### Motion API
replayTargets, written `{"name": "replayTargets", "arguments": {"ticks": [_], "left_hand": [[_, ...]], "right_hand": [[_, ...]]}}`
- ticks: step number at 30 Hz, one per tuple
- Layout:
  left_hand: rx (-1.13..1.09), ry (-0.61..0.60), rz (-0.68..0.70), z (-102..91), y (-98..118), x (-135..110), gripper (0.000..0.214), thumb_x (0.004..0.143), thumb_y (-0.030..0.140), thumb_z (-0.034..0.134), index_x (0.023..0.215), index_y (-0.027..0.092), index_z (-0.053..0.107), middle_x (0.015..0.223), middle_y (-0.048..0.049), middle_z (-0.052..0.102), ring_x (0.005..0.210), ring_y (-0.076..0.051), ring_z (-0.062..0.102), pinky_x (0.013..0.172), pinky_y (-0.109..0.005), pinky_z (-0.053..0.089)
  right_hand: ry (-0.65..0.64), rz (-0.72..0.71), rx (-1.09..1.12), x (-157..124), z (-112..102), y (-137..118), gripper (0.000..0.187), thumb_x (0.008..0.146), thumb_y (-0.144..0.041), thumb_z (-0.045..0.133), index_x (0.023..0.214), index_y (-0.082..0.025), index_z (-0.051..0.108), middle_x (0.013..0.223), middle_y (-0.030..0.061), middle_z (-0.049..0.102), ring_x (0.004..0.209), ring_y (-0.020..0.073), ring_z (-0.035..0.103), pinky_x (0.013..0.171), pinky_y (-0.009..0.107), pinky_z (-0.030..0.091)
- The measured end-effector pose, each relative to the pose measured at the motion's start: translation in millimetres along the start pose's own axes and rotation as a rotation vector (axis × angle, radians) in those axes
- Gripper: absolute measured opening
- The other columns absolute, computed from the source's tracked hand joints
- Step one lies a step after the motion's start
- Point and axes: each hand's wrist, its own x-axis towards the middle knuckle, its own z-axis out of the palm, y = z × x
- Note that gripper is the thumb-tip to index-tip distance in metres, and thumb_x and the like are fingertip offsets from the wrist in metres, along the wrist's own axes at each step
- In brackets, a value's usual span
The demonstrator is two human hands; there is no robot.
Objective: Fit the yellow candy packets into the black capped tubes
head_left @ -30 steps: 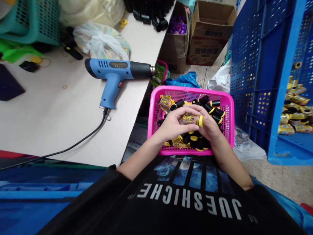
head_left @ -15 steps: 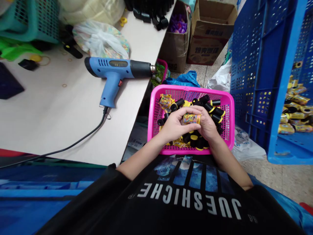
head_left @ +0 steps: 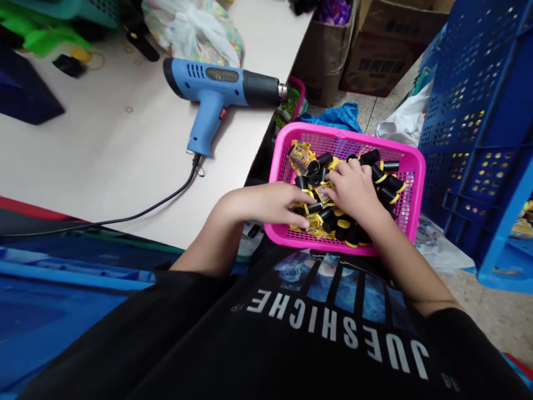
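A pink mesh basket (head_left: 410,191) sits just beyond my lap, filled with several short black tubes with yellow caps (head_left: 385,180) and yellow printed wrappers (head_left: 300,154). Both hands are down inside it. My left hand (head_left: 270,203) lies over the near-left part of the pile, fingers stretched forward and thumb apart, touching the tubes. My right hand (head_left: 356,189) is curled over the middle of the pile, its fingertips closed on a yellow-labelled tube (head_left: 322,193) that lies between the two hands.
A blue heat gun (head_left: 220,91) lies on the pale table (head_left: 104,155), nozzle at the table edge, cord trailing toward me. Blue crates (head_left: 470,128) stand on the right. Cardboard boxes (head_left: 375,55) and plastic bags sit beyond the basket.
Both hands held the yellow-labelled tube above the pile and have since dropped into the basket. The left hand has let go and spread over the tubes. The view has shifted.
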Motion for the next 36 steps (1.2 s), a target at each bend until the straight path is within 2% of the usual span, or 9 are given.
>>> {"name": "replayTargets", "arguments": {"ticks": [2, 5, 11, 15, 18, 26, 31, 33, 36], "left_hand": [[0.034, 0.098, -0.015, 0.9, 0.0, 5.0, 0.04, 0.083, 0.044, 0.075, 0.117, 0.022, 0.079, 0.112, -0.0075, 0.081, 0.095, -0.023, 0.075, 0.083, -0.028, 0.052], [0.008, 0.307, 0.019, -1.3, 6.2, 13.9, 0.032, 0.091, 0.04, 0.065, 0.11, 0.018, 0.079, 0.105, -0.0074, 0.08, 0.092, -0.021, 0.073, 0.083, -0.028, 0.05], [-0.274, 0.548, 0.077, 17.7, 14.3, 39.5, 0.021, 0.074, 0.029, 0.081, 0.084, 0.016, 0.068, 0.076, 0.0006, 0.068, 0.071, -0.013, 0.062, 0.067, -0.024, 0.047], [-0.7, 0.732, 0.074, 35.6, 19.9, 53.8, 0.028, 0.074, 0.031, 0.084, 0.078, 0.018, 0.059, 0.07, 0.0035, 0.062, 0.063, -0.009, 0.058, 0.062, -0.022, 0.048], [-0.943, 0.726, 0.063, 41.0, 24.7, 57.6, 0.037, 0.074, 0.039, 0.087, 0.078, 0.019, 0.057, 0.072, 0.0039, 0.062, 0.065, -0.008, 0.062, 0.067, -0.022, 0.053], [-0.854, 0.686, 0.081, 35.8, 26.8, 57.9, 0.049, 0.071, 0.031, 0.091, 0.112, 0.021, 0.068, 0.068, 0.0052, 0.063, 0.061, -0.009, 0.063, 0.063, -0.022, 0.053], [-0.75, 0.817, 0.013, 40.6, 22.5, 56.0, 0.029, 0.077, 0.033, 0.085, 0.097, 0.016, 0.075, 0.065, 0.0025, 0.069, 0.056, -0.009, 0.062, 0.058, -0.021, 0.05], [-0.73, 0.88, -0.002, 41.2, 20.0, 54.7, 0.025, 0.076, 0.035, 0.086, 0.088, 0.015, 0.077, 0.071, -0.0006, 0.074, 0.061, -0.01, 0.066, 0.061, -0.021, 0.052], [-0.721, 0.892, -0.015, 41.1, 16.8, 53.5, 0.027, 0.074, 0.038, 0.087, 0.088, 0.016, 0.081, 0.084, -0.0043, 0.08, 0.074, -0.014, 0.071, 0.071, -0.024, 0.057]], "right_hand": [[-0.007, 0.01, -0.114, 7.3, 4.3, 2.7, 0.018, 0.091, -0.029, 0.071, 0.103, -0.016, 0.075, 0.12, 0.02, 0.068, 0.117, 0.038, 0.05, 0.089, 0.05, 0.036], [-0.03, -0.016, -0.044, 11.7, -0.4, 14.4, 0.008, 0.092, -0.025, 0.069, 0.088, -0.019, 0.073, 0.106, 0.0135, 0.073, 0.111, 0.033, 0.054, 0.091, 0.048, 0.034], [0.063, -0.15, 0.65, 4.3, -30.7, 25.4, 0.006, 0.09, -0.026, 0.069, 0.093, -0.022, 0.066, 0.088, 0.0002, 0.07, 0.081, 0.0172, 0.063, 0.082, 0.034, 0.046], [0.254, -0.071, 1.131, 5.1, -29.0, 19.1, 0.034, 0.09, -0.043, 0.073, 0.116, -0.028, 0.058, 0.093, -0.0018, 0.065, 0.083, 0.0153, 0.064, 0.075, 0.029, 0.052], [0.31, 0.0, 1.255, 6.1, -24.3, 16.9, 0.043, 0.087, -0.05, 0.076, 0.119, -0.029, 0.055, 0.092, -0.0026, 0.063, 0.082, 0.0143, 0.064, 0.075, 0.028, 0.055], [0.351, -0.089, 1.013, -5.3, -30.2, 16.1, 0.041, 0.093, -0.048, 0.071, 0.125, -0.028, 0.056, 0.077, -0.0054, 0.058, 0.071, 0.0131, 0.061, 0.073, 0.03, 0.053], [0.46, 0.083, 0.828, -10.7, -28.8, 22.1, 0.032, 0.102, -0.054, 0.053, 0.12, -0.028, 0.057, 0.081, -0.0019, 0.064, 0.074, 0.0168, 0.063, 0.076, 0.035, 0.052], [0.365, 0.254, 0.573, -17.4, -25.3, 24.0, 0.035, 0.101, -0.058, 0.05, 0.107, -0.025, 0.061, 0.083, 0.0029, 0.067, 0.08, 0.022, 0.064, 0.081, 0.041, 0.052], [0.102, 0.424, 0.141, -31.7, -6.9, 19.8, 0.039, 0.085, -0.058, 0.071, 0.092, -0.02, 0.063, 0.091, 0.0134, 0.07, 0.093, 0.0343, 0.064, 0.084, 0.052, 0.052]]}}
